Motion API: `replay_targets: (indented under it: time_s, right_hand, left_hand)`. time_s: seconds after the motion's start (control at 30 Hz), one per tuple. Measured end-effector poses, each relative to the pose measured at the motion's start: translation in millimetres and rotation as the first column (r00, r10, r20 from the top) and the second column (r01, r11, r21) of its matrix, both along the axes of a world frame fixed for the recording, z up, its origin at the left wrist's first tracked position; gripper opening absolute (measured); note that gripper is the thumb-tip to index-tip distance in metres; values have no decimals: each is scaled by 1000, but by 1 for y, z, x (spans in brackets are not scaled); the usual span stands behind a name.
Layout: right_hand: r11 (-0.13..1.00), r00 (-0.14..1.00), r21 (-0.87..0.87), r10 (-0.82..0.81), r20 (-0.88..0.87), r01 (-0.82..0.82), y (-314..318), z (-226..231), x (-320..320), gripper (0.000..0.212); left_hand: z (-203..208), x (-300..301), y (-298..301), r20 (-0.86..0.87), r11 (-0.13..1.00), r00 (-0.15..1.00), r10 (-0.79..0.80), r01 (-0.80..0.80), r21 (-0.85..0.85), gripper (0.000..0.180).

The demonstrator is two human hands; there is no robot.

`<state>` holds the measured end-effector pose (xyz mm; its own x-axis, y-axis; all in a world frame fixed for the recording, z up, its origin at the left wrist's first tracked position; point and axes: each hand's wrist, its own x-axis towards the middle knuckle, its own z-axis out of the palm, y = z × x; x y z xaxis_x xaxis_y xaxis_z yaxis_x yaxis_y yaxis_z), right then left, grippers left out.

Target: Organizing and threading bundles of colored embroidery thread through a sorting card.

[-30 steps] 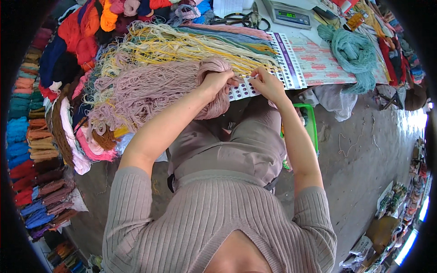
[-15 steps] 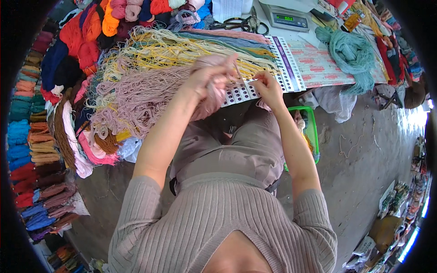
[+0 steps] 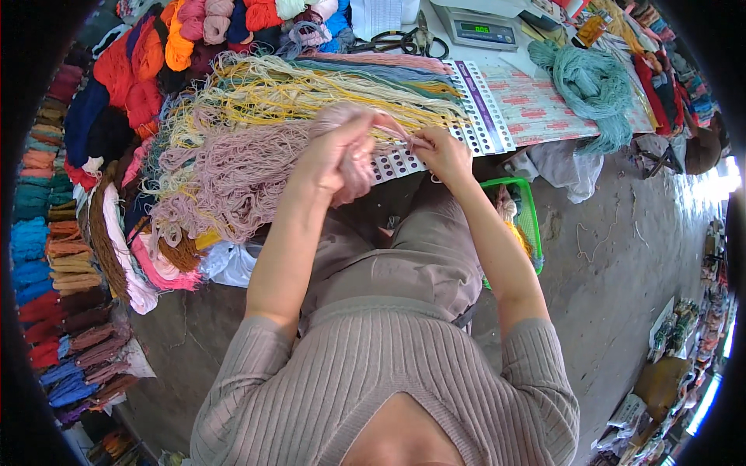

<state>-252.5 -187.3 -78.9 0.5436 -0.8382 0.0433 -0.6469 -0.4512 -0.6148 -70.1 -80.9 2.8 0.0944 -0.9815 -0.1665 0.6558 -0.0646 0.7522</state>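
Note:
My left hand is closed around a dusty-pink yarn skein, which bulges above and below the fingers. From it a few strands stretch to my right hand, whose fingertips pinch them over the edge of a white card strip with rows of punched holes and a purple band. Left of my hands, a thick bed of pink yarn lengths lies on the table. Cream and yellow strands run beside it toward the card, with blue-green and peach ones farther back. The exact hole nearest my right fingertips is covered.
Scissors and a digital scale stand at the back. A teal skein hangs over the table edge at the right. Below it sits a green basket. Coloured skeins crowd the left side.
The strands between my hands have drawn out into a longer, tauter stretch. My left hand has moved slightly left and lower, and my right hand's fingers have turned in on the strands.

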Motion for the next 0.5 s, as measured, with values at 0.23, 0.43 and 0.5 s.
replay_targets:
  time_s: [0.23,0.43,0.5]
  right_hand:
    - [999,997,-35,40,66,-38,-2,-4,-1,21]
    - [996,969,-36,-72,235,83,-10,-19,-7,14]
    - [994,969,-50,-86,233,100,-10,-18,-3,14]
  left_hand:
    - [9,57,42,382,827,737,558,-529,-189,26]
    - [-19,39,18,876,802,-241,417,-355,-480,33]
    - [-37,-1,-8,921,881,-84,381,-270,-389,48]
